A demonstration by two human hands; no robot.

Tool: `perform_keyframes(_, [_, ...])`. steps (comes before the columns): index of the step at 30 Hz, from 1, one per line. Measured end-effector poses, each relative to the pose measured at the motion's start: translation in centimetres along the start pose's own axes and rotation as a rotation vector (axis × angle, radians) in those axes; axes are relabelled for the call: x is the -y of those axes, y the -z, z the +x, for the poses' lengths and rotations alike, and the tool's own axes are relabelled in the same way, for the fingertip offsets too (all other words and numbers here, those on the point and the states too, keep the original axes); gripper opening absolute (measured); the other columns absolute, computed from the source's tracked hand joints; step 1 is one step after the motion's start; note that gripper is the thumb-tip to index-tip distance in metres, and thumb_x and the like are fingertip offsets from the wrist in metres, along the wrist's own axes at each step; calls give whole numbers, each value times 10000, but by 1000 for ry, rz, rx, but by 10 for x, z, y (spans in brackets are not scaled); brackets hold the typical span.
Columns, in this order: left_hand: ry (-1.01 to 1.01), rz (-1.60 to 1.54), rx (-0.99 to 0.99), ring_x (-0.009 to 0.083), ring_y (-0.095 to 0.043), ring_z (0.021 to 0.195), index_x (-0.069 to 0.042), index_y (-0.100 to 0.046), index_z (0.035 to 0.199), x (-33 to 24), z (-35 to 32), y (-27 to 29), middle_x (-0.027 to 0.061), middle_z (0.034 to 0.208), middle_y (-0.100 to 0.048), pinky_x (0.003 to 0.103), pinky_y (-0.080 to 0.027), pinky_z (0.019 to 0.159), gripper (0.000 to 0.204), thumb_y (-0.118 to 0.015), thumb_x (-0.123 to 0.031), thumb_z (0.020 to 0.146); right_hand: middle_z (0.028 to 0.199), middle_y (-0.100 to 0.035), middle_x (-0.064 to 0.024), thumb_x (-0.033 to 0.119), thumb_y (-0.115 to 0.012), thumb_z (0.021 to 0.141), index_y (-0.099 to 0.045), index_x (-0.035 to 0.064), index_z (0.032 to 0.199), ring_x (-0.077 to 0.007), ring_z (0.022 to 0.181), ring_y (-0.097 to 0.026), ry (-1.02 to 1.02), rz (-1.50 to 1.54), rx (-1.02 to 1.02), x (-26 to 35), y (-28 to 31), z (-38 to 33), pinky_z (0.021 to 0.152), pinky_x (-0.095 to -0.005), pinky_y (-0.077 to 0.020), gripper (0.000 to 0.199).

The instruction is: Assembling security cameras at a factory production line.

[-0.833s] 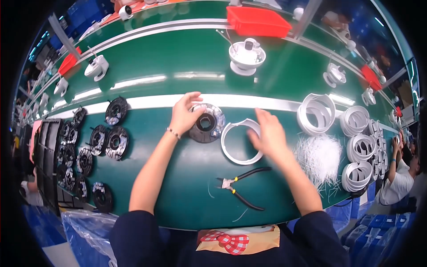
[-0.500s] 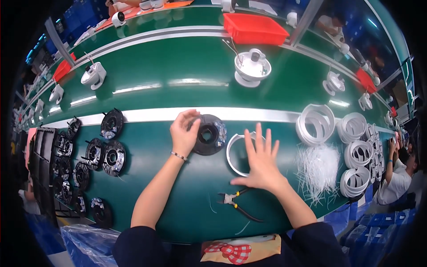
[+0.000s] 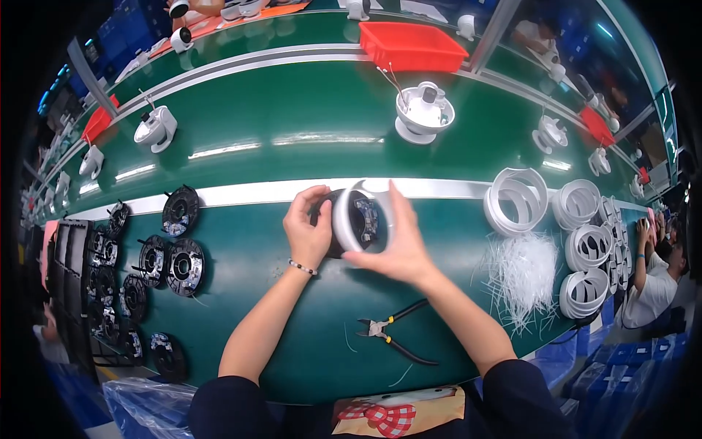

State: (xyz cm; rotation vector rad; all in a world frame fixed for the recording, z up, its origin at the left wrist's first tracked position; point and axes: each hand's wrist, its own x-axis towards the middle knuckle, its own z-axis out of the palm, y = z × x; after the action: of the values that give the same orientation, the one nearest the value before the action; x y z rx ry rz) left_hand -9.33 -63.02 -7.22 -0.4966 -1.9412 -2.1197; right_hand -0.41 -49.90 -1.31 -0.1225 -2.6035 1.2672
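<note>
We see the left hand [image 3: 307, 233] with its fingers and thumb bent around the left edge of a black disc [image 3: 361, 221]; the tips at the far edge are partly hidden. The right hand [image 3: 401, 245] has its fingers and thumb spread wide across a white ring [image 3: 341, 223], gripping it at the right side, though motion blur softens the hold. The ring is tilted in front of the disc, so we see part of the circuit board only through its opening; we cannot tell whether the 2 parts touch.

Both sit over the green surface [image 3: 314, 347], above the cutters [image 3: 375, 328], whose upper handle tip ends near the right forearm. At left, black discs [image 3: 185, 267] overlap and hide each other. At right, a tangled heap of white strips [image 3: 525, 274] lies below stacked white rings [image 3: 515, 205], too crowded to count. A co-worker [image 3: 656, 296] is distorted near the rim.
</note>
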Motion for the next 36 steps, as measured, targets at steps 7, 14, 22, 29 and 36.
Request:
perform_keyframes(7, [396,-478,181,200,-522,1003,49,-468,1122,-12,-2,14,129,1101,-531,292,-416,871,376,-493,-160,811,1324,-183,-252,358,-796,497,-84,-26,1328,-387,1233,-186,141,-17,-38,12,-26,8,1010,-446,-210,1160])
perform_keyframes(14, [753,-902,186,262,-403,1163,-10,-326,1278,-24,1,12,155,1272,-394,378,-322,979,545,-303,-378,876,1312,-211,-262,343,-790,472,-129,-44,1313,-393,1211,-222,155,14,-83,2,-33,17,986,-463,-222,1138])
perform_keyframes(22, [799,-996,343,233,-517,1013,-55,-366,1253,-26,5,19,137,1110,-514,371,-427,879,598,-283,-505,869,1323,-208,-253,357,-796,463,-128,-40,1319,-389,1234,-198,213,109,-21,6,-33,21,999,-456,-224,1157])
perform_keyframes(29, [930,-951,299,239,-530,994,-54,-464,1172,-18,4,22,122,1097,-542,384,-435,871,513,-301,-428,861,1337,-205,-229,335,-816,485,-127,9,1345,-350,1250,-223,163,199,246,-5,-13,28,1017,-410,-223,1150])
perform_keyframes(36, [950,-995,303,242,-550,942,-53,-475,1141,-24,8,19,125,1047,-558,393,-451,832,510,-337,-443,844,1345,-207,-222,326,-808,492,-150,5,1341,-346,1257,-215,161,342,281,-7,-7,30,1021,-398,-215,1121])
